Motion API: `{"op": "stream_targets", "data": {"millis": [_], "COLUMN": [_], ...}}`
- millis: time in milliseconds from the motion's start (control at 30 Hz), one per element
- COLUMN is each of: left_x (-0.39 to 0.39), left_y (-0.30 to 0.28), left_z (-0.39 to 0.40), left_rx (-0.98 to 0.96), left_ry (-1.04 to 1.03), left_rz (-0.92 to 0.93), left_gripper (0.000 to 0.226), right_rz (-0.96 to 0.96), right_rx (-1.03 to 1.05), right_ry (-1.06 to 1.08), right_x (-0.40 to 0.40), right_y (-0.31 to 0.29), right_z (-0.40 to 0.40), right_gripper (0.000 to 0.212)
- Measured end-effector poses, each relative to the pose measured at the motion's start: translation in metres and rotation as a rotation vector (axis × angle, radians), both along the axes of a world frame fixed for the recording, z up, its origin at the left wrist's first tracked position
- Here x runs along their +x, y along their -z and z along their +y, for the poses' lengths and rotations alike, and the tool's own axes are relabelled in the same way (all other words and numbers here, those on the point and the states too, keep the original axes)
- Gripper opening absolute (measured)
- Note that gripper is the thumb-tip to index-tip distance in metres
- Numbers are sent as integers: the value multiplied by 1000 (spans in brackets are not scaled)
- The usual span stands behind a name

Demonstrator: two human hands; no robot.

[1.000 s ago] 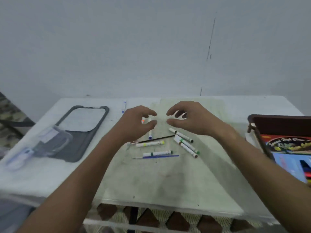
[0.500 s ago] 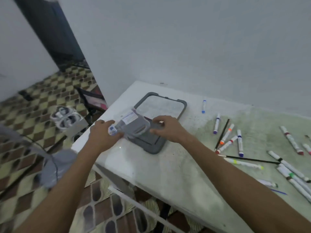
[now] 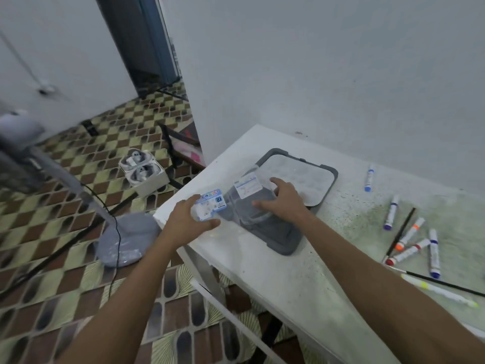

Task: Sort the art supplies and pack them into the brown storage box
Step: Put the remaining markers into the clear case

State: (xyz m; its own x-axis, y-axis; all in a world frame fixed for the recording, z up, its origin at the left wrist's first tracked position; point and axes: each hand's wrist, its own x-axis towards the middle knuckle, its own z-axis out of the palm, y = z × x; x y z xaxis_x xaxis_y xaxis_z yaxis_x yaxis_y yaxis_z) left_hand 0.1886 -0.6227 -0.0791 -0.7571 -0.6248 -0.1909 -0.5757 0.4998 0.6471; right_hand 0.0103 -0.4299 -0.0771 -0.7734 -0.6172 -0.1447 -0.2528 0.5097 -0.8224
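Two hands working at the desk's (image 3: pixel 262 279) left corner: left hand (image 3: pixel 187 220) gripping a small clear packet with a blue "12" label (image 3: pixel 210 207), right hand (image 3: pixel 282 203) resting with fingers spread on a clear plastic pouch (image 3: pixel 248 200) over the grey paint palette tray (image 3: pixel 309 187), probably steadying it. Sitting very close to the desk edge, with checkered floor (image 3: pixel 78 258) below. Lying loose well to the right: markers (image 3: pixel 409 240). Not showing anywhere: the brown storage box.
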Motion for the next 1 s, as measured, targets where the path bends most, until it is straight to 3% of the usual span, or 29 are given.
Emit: {"op": "stream_targets", "data": {"millis": [100, 300, 433, 567, 767, 867, 1000], "left_x": [1, -5, -18, -52, -109, -119, -114], "left_y": [-4, -25, -55, -76, -100, -98, -93], "left_z": [8, 36, 61, 117, 226, 272, 322], "left_rx": [113, 236, 437, 598, 751, 693, 580], "left_ry": [-25, -110, 1, 107, 135, 324, 613], "left_rz": [135, 378, 503, 536, 490, 477, 390], "left_gripper": [94, 85, 70, 25, 42, 35, 32], "right_rz": [-90, -261, -315, -284, -252, -198, -79], "right_rx": [-64, -368, -545, -591, -718, -775, -850], "right_ry": [31, 27, 138, 271, 598, 725, 816], "right_x": [1, 3, -4, -11, -1, 17, 47], "right_y": [1, -12, -35, -57, -76, -81, -73], "right_z": [14, 54, 99, 160, 273, 322, 374], "right_gripper": [97, 73, 60, 48, 53, 56, 33]}}
